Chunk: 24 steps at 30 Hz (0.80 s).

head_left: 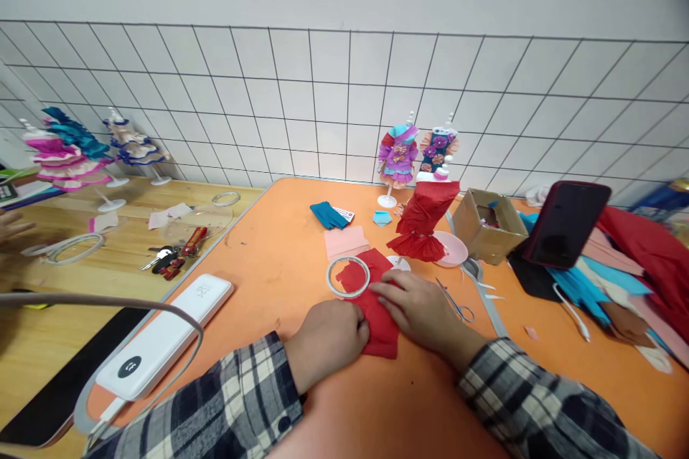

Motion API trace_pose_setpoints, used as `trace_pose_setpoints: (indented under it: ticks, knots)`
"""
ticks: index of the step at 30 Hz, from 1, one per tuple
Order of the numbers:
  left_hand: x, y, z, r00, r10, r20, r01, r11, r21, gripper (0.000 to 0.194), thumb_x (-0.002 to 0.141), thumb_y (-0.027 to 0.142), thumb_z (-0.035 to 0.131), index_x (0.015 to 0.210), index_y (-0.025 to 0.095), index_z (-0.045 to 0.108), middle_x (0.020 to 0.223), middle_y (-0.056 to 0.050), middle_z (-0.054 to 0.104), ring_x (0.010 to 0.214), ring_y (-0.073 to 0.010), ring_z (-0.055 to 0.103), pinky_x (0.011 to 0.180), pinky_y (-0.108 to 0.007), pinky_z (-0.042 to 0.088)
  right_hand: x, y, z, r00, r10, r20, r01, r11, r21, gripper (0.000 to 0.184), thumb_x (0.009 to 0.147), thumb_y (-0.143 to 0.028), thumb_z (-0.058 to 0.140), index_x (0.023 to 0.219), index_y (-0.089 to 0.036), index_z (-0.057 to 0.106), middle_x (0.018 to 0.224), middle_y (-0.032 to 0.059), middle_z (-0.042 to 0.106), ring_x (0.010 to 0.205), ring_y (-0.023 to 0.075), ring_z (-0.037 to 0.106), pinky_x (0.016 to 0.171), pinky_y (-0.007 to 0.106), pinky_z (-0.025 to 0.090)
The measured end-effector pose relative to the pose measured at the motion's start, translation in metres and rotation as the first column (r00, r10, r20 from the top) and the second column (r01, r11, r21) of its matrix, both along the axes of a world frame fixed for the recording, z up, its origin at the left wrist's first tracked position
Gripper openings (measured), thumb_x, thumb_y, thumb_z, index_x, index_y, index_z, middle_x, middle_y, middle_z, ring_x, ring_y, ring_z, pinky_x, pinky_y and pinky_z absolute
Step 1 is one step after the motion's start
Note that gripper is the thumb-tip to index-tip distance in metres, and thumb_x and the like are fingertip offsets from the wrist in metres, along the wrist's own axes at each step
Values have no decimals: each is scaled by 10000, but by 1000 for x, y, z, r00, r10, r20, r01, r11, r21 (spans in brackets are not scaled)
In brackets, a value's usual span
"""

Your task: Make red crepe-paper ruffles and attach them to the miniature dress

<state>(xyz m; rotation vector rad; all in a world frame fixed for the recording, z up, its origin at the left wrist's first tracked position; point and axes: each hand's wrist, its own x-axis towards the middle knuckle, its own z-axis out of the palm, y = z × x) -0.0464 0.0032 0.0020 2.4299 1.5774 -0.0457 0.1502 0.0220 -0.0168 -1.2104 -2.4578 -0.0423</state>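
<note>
A piece of red cloth (383, 333) lies flat on the orange mat in front of me. My left hand (331, 341) is curled closed at its left edge, with the fingers on the cloth. My right hand (417, 305) rests over the cloth's right side, fingers stretched out toward the left. Just beyond both hands, a thin pale ring like a tape roll (329, 278) lies partly over the cloth. A small pair of scissors (455, 301) is to the right of my right hand. Behind the cloth is a pink piece of cloth (344, 240).
A small dress form in a red dress (425, 219) stands ahead, near a cardboard box (487, 233). A phone (568, 222) leans at the right by folded fabrics (619, 287). At the left are a white power bank (166, 337) with a cable and keys (166, 258). Another person's hand (9, 224) shows at the far left.
</note>
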Motion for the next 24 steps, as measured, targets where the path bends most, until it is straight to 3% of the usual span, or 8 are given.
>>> trace_pose_setpoints:
  ticks: [3,7,13,18,24]
  knots:
    - [-2,-1,-2,999,-30,18,30,1000,5,339,858,314,406,758,197,708,701,-76,712,603,-210,640,512,-281,354,-5,-5,1,995,97,27,-95,994,-48,219,907,-251,553,1095,-280,660,1280,50,578,1015,220,573,784,326,456]
    - [-4,0,-3,999,-41,26,41,999,3,343,865,333,414,736,206,705,690,-70,707,597,-210,633,502,-280,334,-2,-5,-1,999,33,-17,-35,992,-121,62,863,-245,619,862,-241,681,1233,42,581,1020,216,561,810,342,459]
    - [-5,1,-4,998,-61,23,61,998,-1,347,877,354,414,736,207,695,686,-73,703,610,-224,637,508,-283,333,-1,-10,4,994,76,-84,-87,985,-148,144,862,-215,601,979,-250,677,1136,42,597,989,193,553,815,331,448]
    - [-5,0,-2,998,-49,31,49,999,-15,344,878,371,431,733,195,688,689,-83,693,624,-224,629,516,-286,324,-6,-10,3,995,91,-39,-97,978,-186,62,849,-219,629,862,-242,685,1051,19,608,930,185,555,763,319,438]
    - [-7,0,10,952,1,306,25,996,-80,296,860,439,517,849,200,691,742,-38,681,662,-173,593,568,-256,346,1,-13,8,988,103,-112,-117,985,-126,138,886,-192,570,863,-239,697,1111,35,609,979,187,560,807,326,442]
